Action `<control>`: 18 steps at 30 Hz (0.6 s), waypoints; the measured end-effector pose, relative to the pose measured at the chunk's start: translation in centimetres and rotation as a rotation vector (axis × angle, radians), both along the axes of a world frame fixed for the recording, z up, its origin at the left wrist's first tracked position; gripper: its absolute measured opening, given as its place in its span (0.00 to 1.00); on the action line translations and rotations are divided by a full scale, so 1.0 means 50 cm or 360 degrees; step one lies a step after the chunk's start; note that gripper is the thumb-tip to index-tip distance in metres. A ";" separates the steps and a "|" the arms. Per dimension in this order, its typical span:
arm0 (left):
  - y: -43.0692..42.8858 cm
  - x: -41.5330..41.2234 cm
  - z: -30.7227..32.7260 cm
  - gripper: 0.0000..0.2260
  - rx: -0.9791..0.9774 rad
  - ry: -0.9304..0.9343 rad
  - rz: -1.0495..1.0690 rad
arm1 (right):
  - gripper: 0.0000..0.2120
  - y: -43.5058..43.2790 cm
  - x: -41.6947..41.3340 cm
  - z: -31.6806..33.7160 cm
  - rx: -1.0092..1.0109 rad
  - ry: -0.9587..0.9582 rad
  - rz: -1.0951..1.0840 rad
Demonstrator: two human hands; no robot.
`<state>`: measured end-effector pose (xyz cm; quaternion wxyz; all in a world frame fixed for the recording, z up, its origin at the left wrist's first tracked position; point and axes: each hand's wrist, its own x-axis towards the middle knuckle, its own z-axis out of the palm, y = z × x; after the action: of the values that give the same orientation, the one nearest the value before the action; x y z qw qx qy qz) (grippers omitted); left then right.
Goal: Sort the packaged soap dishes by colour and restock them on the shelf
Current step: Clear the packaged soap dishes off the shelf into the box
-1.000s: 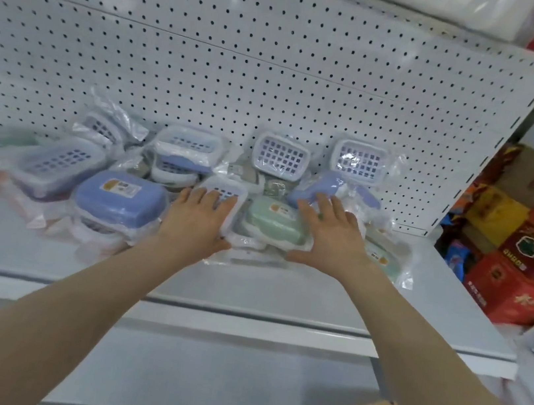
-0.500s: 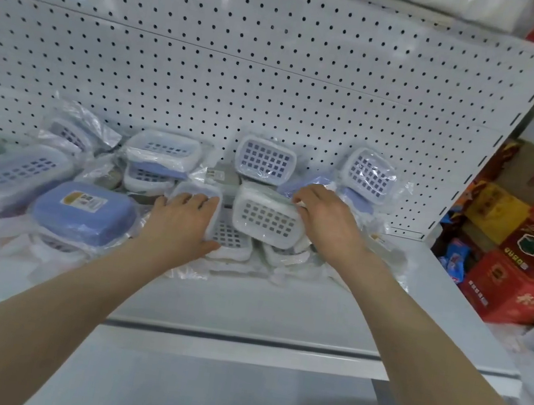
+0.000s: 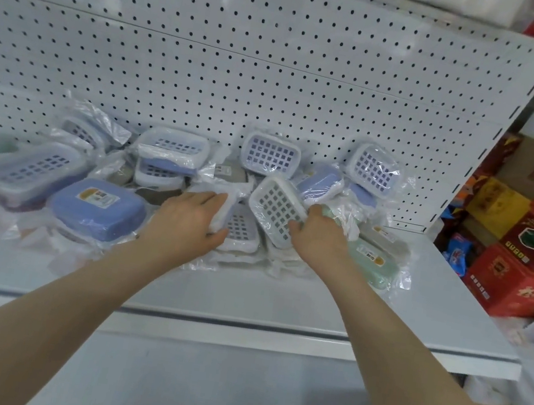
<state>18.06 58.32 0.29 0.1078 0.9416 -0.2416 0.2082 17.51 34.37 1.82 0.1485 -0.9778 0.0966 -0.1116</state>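
We have a white pegboard point(image 3: 279, 65) backing a white shelf point(image 3: 278, 301), with red cartons point(image 3: 525, 275) stacked off to the right. The packaged soap dishes point(image 3: 169, 153) sit in a loose, unsorted heap at the back of the shelf against the pegboard. Blues, greens and greys are mixed, some grid-side up, some leaning on the panel. A blue dish point(image 3: 98, 208) lies label-up at left front, a green dish point(image 3: 368, 259) label-up at right front.

Mid-heap, the right hand point(image 3: 319, 238) holds a tilted dish point(image 3: 274, 210), grid facing us, fingers point(image 3: 294, 229) wrapped round its lower edge. The left hand point(image 3: 190, 222) lies on a flat dish point(image 3: 240, 233) just beside it. We cannot tell whether its thumb and fingers pinch the wrapper or only press on it.

We judge the step as pulling one dish out to check its colour. To do it well:
- Lift the tilted dish clear before turning it, since the bags look slick and overlap.
- Pin the neighbours with the left hand so the heap doesn't slide forward.
- Read the base colour, not the white grid.
- Set it beside its match.
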 end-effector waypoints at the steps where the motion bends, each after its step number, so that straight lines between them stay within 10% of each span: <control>1: 0.002 -0.002 -0.003 0.30 0.0014 0.0008 -0.0005 | 0.19 0.005 -0.002 0.001 0.0043 0.0064 -0.0046; 10: 0.005 -0.015 -0.006 0.28 -0.0014 -0.0013 -0.0038 | 0.15 -0.003 -0.071 0.030 0.0975 0.0560 -0.0105; 18: 0.005 -0.010 -0.027 0.31 0.0022 0.0066 0.0010 | 0.26 0.056 -0.058 -0.029 0.1175 0.0149 -0.0007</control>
<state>17.58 58.58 -1.07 0.1057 0.9472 -0.2376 0.1874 14.63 37.18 0.36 0.4862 -0.8623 0.1392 -0.0246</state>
